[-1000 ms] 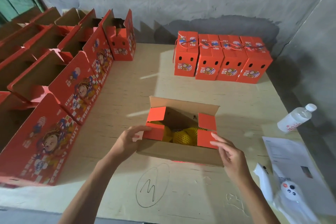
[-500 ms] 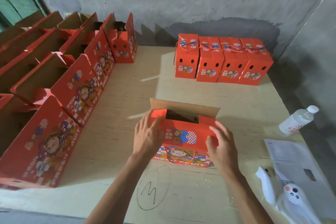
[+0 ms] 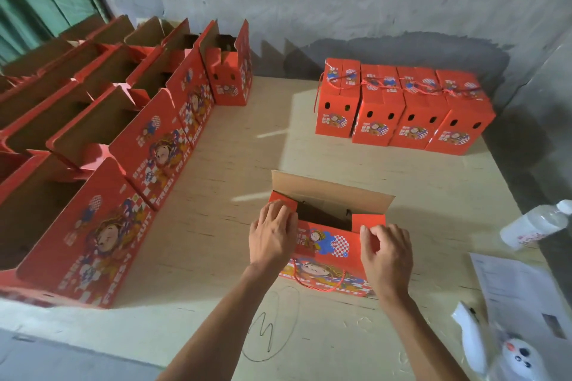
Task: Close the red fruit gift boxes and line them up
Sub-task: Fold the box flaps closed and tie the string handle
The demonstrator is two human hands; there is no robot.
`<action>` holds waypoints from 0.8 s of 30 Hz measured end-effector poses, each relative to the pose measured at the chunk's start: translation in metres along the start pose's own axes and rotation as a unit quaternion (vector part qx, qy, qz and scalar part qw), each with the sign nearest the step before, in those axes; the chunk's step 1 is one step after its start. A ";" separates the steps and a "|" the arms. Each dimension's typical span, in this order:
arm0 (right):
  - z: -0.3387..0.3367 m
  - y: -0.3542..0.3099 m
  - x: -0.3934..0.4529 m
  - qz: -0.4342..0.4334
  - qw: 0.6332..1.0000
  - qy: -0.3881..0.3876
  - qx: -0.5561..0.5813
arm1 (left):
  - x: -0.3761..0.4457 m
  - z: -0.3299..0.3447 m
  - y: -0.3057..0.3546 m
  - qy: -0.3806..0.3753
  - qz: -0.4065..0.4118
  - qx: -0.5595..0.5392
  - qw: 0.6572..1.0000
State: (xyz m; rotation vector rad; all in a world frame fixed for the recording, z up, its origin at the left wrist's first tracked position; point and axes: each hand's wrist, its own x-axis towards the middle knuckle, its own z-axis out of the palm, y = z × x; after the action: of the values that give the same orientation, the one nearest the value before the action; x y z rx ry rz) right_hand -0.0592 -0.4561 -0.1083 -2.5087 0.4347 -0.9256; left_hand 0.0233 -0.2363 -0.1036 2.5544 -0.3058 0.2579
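With the open box lying long-axis left-to-right at lower centre of the desk, left hand presses flat on its left flap, right hand pinches the right flap, and the rear flap stands just beyond both.

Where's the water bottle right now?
Head view: the water bottle lies at the table's right edge, beyond the paper sheet, right of the box being closed.

"FRESH FRUIT" is printed in white along the sides of the open red boxes at left; a "3"-like mark inside a drawn circle is seen on the near table; other print unreadable
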 end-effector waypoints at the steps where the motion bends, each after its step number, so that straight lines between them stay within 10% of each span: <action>1: 0.000 0.000 0.001 -0.001 1.000 -0.006 -0.003 | 0.003 0.000 0.000 -0.006 -0.005 0.001 1.000; 9: 0.005 -0.003 0.003 0.038 0.999 -0.019 0.014 | 0.005 0.005 0.002 -0.063 -0.070 0.021 0.995; 24: -0.006 -0.008 0.001 0.120 0.988 -0.064 0.078 | 0.007 -0.009 -0.034 -0.053 -0.165 -0.315 0.933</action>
State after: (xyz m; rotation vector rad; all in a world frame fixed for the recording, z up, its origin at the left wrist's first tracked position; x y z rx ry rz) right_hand -0.0615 -0.4515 -0.0995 -2.2959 0.5829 -0.6753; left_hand 0.0378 -0.2050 -0.1116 1.9370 0.0132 -0.0998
